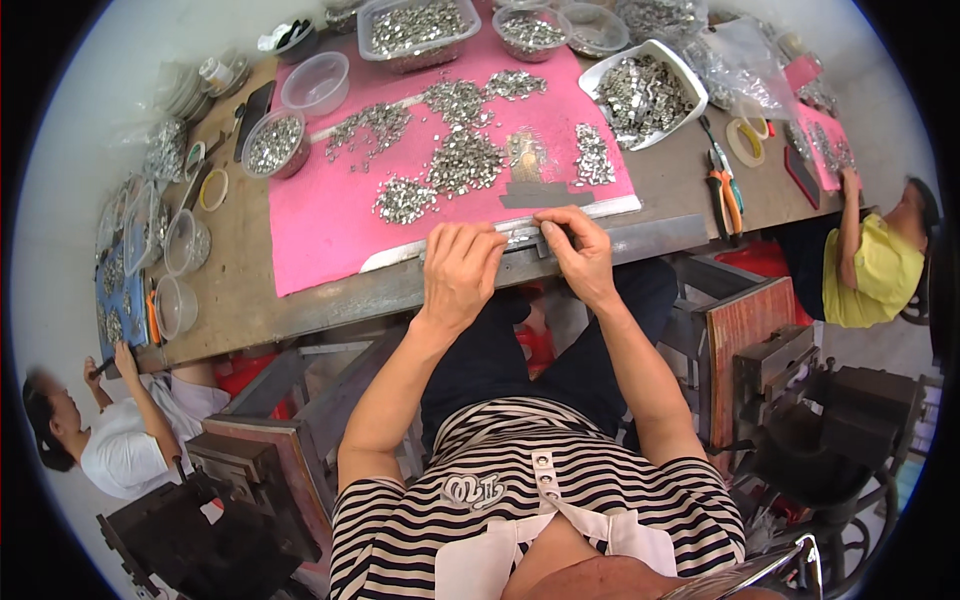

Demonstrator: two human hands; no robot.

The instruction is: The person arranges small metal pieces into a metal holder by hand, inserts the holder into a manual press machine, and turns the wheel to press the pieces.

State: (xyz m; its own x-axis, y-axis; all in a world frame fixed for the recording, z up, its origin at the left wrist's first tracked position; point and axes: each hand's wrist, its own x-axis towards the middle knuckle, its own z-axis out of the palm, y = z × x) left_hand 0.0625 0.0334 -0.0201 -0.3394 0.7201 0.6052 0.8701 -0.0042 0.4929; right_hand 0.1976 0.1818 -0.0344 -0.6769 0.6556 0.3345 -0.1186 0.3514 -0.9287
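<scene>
At the near edge of the workbench, my left hand (460, 270) has its fingers curled and pressed together at the left end of a narrow metal strip (522, 238). My right hand (582, 255) pinches with thumb and fingertips at the strip's other end; something dark shows under its fingers. What each fingertip grips is too small to make out. Just beyond lie piles of small silvery metal pieces (465, 160) on a pink mat (320, 225). Dark grey flat strips (548, 195) rest on the mat ahead of my right hand.
A white tray (690, 72) and clear tubs (318, 84) stand along the back, several holding metal pieces. Orange-handled pliers (724, 200) lie at right. Co-workers sit at left (125, 440) and right (870, 265). Vises (775, 370) flank my seat.
</scene>
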